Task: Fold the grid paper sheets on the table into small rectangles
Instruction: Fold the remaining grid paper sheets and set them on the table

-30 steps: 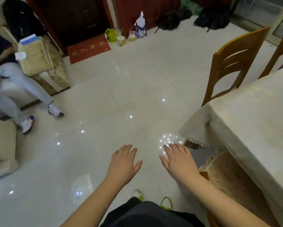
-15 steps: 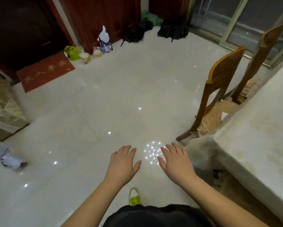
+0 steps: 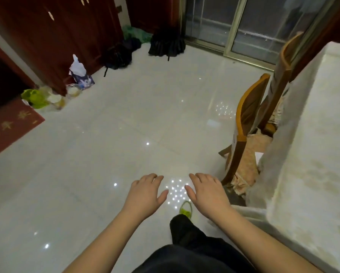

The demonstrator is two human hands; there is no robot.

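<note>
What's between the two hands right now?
Head view: nothing held or spanning them. The gap between left hand and right hand shows only glossy floor tile with light reflections; a yellow-green slipper sits just below.

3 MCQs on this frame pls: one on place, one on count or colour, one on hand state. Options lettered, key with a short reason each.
1. Where is the table relative to the person?
A. to their right
B. to their left
C. behind the door mat

2. How many wooden chairs stand by the table?
A. none
B. two
C. five

3. What are the hands doing?
A. both grip grid paper
B. one pinches the tablecloth
C. both are open over the floor, holding nothing

Key:
1 A, the cloth-covered table fills the right edge.
2 B, a near chair and a far chair show.
3 C, the left hand and right hand have relaxed, empty fingers.
</note>
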